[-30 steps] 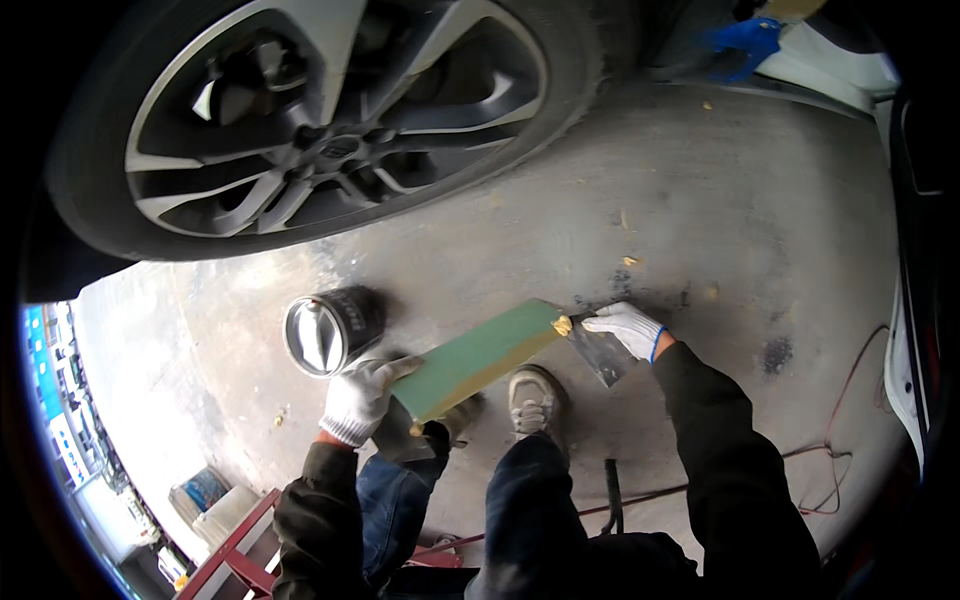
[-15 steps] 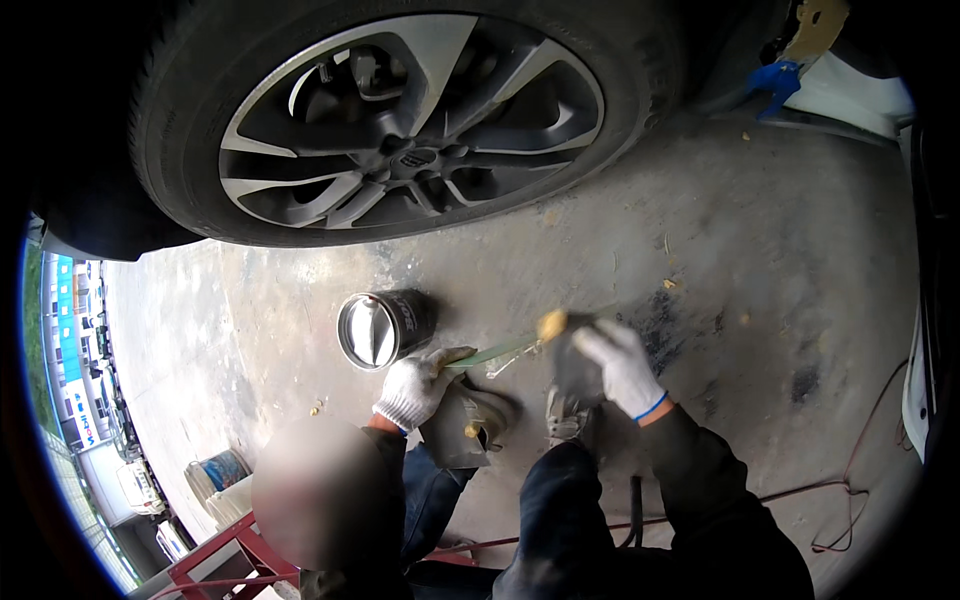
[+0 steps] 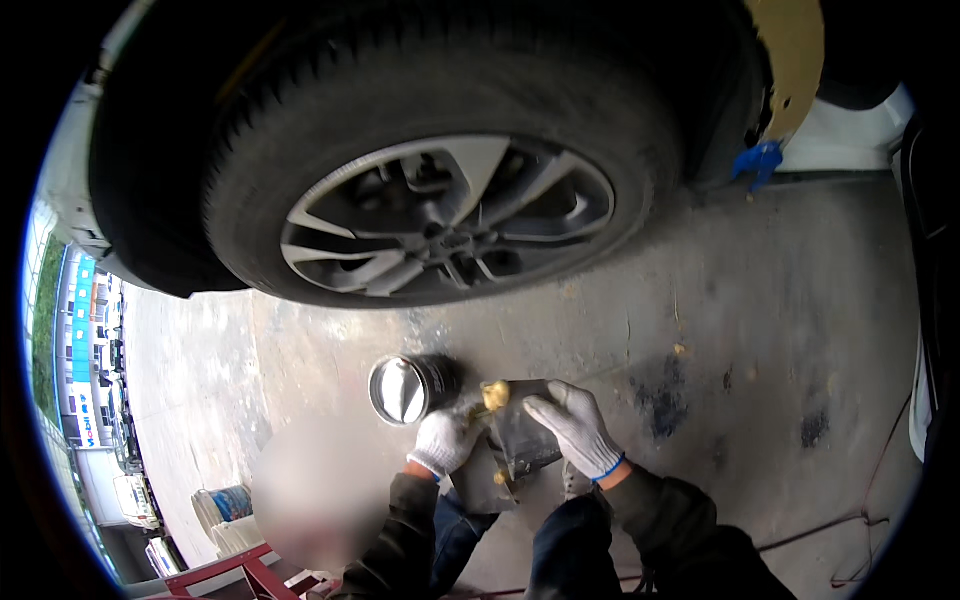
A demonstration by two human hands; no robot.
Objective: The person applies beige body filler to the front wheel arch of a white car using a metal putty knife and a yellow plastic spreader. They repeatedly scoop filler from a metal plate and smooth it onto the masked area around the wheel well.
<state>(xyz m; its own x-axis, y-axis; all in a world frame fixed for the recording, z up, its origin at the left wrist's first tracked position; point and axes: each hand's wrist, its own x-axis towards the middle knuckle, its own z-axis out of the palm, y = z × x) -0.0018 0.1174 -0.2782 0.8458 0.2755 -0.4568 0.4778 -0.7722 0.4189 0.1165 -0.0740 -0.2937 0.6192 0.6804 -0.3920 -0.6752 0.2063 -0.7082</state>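
My left hand (image 3: 446, 441), in a white knit glove, is closed on a thin spreader, mostly hidden now, its end against a lump of yellow putty (image 3: 495, 395). That lump sits on the upper left corner of a dark flat plate (image 3: 530, 445). My right hand (image 3: 580, 425), gloved too, pinches the plate by its upper right edge and holds it tilted. Below, near my knees, a grey sheet (image 3: 480, 485) carries a smaller dab of putty (image 3: 501, 478). A round dark tin (image 3: 435, 385) with a silvery top stands just beyond my left hand.
A car wheel (image 3: 450, 235) fills the far side. At far right, something blue (image 3: 760, 162) hangs by a tan panel (image 3: 790, 70). A red hose (image 3: 825, 525) lies on the stained concrete floor at right. Lower left are a red metal frame (image 3: 220, 575) and a tub (image 3: 225, 505).
My right hand has moved left with the plate, bringing the putty up to my left hand. The pale green spreader no longer shows along its length. The view has shifted upward.
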